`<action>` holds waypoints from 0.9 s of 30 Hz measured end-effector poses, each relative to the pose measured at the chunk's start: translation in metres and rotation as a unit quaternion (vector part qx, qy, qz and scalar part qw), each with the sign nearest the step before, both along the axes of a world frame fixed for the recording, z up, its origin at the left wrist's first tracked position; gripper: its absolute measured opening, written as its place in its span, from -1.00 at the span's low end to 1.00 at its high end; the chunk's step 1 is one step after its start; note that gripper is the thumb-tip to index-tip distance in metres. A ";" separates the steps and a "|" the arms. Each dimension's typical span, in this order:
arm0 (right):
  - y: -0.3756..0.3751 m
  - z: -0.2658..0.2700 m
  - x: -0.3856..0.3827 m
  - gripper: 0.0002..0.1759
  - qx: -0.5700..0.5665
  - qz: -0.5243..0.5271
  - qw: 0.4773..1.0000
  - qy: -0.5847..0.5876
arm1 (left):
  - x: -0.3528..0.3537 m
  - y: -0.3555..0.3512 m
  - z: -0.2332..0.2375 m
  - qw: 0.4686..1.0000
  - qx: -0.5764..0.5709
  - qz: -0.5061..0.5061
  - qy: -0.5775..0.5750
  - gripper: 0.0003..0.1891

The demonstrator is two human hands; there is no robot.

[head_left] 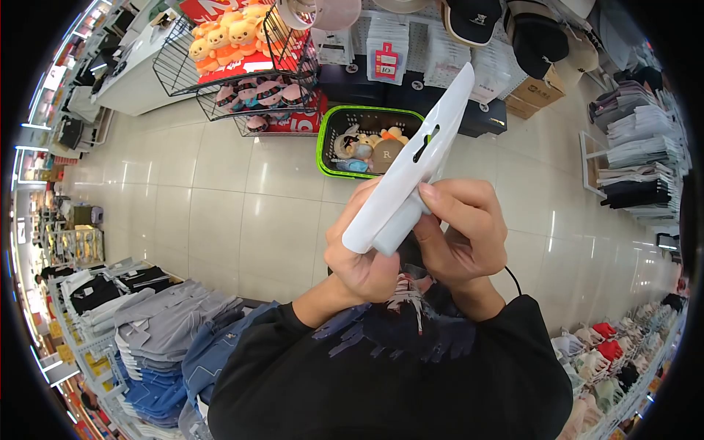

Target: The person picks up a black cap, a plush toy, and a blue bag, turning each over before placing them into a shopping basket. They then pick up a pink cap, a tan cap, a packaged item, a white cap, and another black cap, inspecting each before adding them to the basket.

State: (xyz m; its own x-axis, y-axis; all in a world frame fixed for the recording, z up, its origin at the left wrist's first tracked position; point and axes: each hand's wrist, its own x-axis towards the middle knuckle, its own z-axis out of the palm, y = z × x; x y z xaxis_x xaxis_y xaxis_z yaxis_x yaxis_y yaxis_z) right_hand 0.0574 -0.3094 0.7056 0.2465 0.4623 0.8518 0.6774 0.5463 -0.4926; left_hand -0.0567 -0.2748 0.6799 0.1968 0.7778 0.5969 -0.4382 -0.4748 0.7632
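A white flat retail package with a hang hole at its top is held up in front of my chest, tilted and seen nearly edge-on. My left hand is closed around its lower left end, the thumb on the near side. Fingers of my right hand pinch the pale grey part on the package's near side. What is inside the package cannot be made out. Beyond my hands, a black shopping basket with a green rim stands on the floor, holding plush toys and a tan cap.
A black wire rack of orange plush toys stands ahead left. Packaged goods and caps hang ahead. Cardboard boxes sit ahead right. Clothing stacks are at left, folded garments at right, more racks behind right.
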 end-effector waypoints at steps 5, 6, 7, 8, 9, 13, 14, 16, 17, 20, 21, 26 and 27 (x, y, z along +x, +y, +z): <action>-0.003 0.005 0.007 -0.55 -0.002 -0.018 0.999 -0.040 | -0.001 -0.001 0.002 0.998 -0.027 -0.061 -0.021 -0.16; -0.004 0.005 0.008 -0.59 -0.003 -0.019 0.998 -0.053 | -0.001 -0.001 0.002 0.999 -0.021 -0.050 -0.003 -0.15; -0.005 0.004 0.006 -0.59 -0.003 -0.020 0.998 -0.052 | -0.001 -0.002 0.002 0.999 -0.015 -0.039 0.016 -0.14; -0.008 0.002 0.003 -0.64 -0.015 -0.027 0.999 -0.019 | -0.002 -0.002 0.002 0.999 -0.015 -0.041 0.016 -0.14; -0.009 0.000 0.001 -0.68 -0.026 -0.034 0.999 0.015 | -0.003 -0.003 0.002 0.998 -0.015 -0.042 0.034 -0.16; -0.010 0.001 -0.005 -0.71 -0.029 -0.057 0.997 0.040 | -0.001 -0.005 0.000 0.999 -0.005 -0.041 0.032 -0.29; -0.009 0.002 -0.005 -0.73 -0.026 -0.063 0.997 0.035 | -0.001 -0.003 0.001 0.999 -0.003 -0.044 0.031 -0.29; -0.010 0.005 -0.004 -0.75 -0.022 -0.075 0.997 0.030 | -0.002 -0.001 0.003 0.997 0.009 -0.046 0.062 -0.44; -0.010 0.006 -0.003 -0.78 -0.028 -0.082 0.996 0.009 | 0.000 0.000 0.005 0.997 0.011 -0.052 0.060 -0.44; -0.019 0.005 0.001 -0.80 -0.074 -0.092 0.993 -0.019 | 0.006 0.001 0.007 0.996 0.033 -0.048 0.071 -0.56; -0.023 0.005 0.002 -0.77 -0.113 -0.087 0.989 -0.025 | 0.009 0.001 0.005 0.996 0.034 -0.054 0.068 -0.59; -0.020 0.001 0.007 -0.71 -0.133 -0.069 0.989 0.006 | 0.008 0.002 0.000 0.995 -0.013 -0.086 0.056 -0.64; -0.016 -0.001 0.009 -0.70 -0.126 -0.052 0.990 0.017 | 0.005 0.003 -0.001 0.994 -0.042 -0.081 0.064 -0.64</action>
State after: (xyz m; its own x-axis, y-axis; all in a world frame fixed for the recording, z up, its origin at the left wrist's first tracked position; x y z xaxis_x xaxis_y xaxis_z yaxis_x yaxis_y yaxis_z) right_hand 0.0660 -0.3259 0.7043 0.3308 0.6306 0.7020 0.7033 0.3313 -0.6290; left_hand -0.0512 -0.2718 0.6786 0.3936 0.7753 0.4939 -0.4012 -0.3386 0.8511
